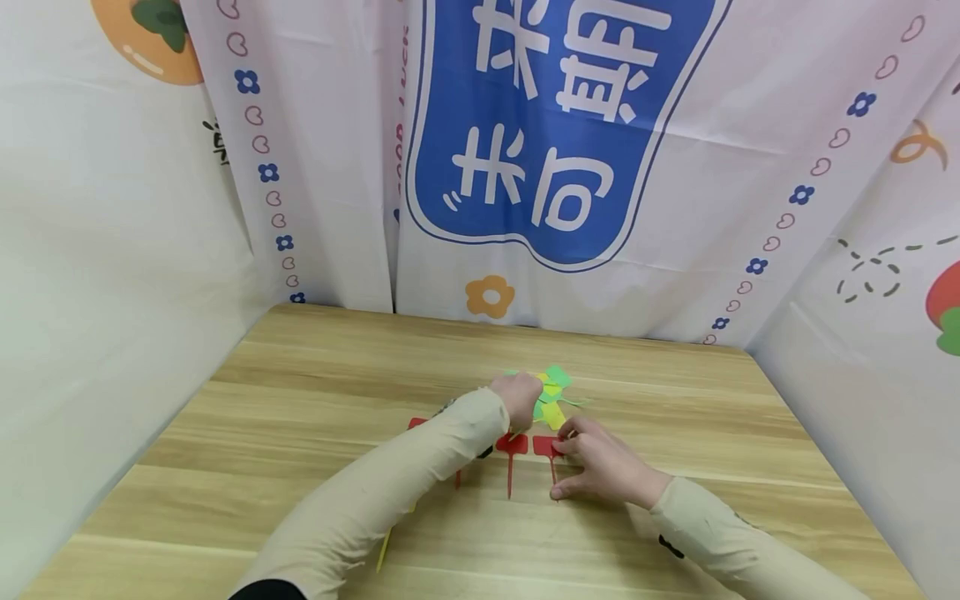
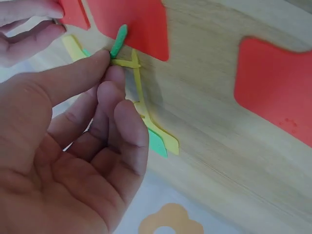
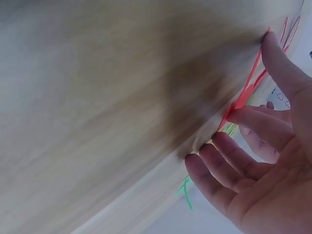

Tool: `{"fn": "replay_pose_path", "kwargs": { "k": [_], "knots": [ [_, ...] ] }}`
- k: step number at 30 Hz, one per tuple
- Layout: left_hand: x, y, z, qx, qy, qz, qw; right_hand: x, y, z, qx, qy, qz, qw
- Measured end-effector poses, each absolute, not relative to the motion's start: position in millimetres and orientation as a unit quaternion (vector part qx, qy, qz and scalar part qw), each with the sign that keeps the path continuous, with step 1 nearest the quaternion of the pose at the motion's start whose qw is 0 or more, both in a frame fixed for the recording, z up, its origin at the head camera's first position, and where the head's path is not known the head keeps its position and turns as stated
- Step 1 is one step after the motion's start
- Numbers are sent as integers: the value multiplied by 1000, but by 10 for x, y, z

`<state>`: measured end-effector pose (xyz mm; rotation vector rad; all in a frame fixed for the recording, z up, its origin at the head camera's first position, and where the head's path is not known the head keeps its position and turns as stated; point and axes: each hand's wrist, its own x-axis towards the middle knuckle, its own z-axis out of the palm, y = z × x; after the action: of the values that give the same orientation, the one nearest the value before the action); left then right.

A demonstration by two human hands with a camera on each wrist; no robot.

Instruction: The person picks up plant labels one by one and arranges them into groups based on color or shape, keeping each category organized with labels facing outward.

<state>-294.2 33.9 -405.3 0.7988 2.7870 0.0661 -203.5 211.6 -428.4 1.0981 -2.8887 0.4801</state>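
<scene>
My left hand (image 1: 517, 398) pinches thin green and yellow stems between thumb and forefinger, at the near edge of a pile of green and yellow flag-shaped plastic tags (image 1: 553, 415). In the left wrist view a green tip (image 2: 119, 41) sticks up past the fingertips, with a yellow strip (image 2: 126, 63) beside it. My right hand (image 1: 603, 467) touches a red tag (image 1: 544, 447), forefinger at its flag and thumb by the stem's lower end; its other fingers are extended. A second red tag (image 1: 512, 444) lies to its left, stem toward me.
Further left, a red tag (image 1: 417, 422) is partly covered by the left sleeve (image 1: 405, 475). A yellow stem (image 1: 385, 550) shows below that sleeve. Printed cloth (image 1: 337, 167) stands behind and on both sides of the wooden table (image 1: 675, 400).
</scene>
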Motion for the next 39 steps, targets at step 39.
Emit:
{"fn": "replay_pose_path", "kwargs": {
  "k": [39],
  "knots": [
    [-2968,167,-4062,244,905,313,151,-1998,2074,-4212,331,-932,150,-9]
  ]
}}
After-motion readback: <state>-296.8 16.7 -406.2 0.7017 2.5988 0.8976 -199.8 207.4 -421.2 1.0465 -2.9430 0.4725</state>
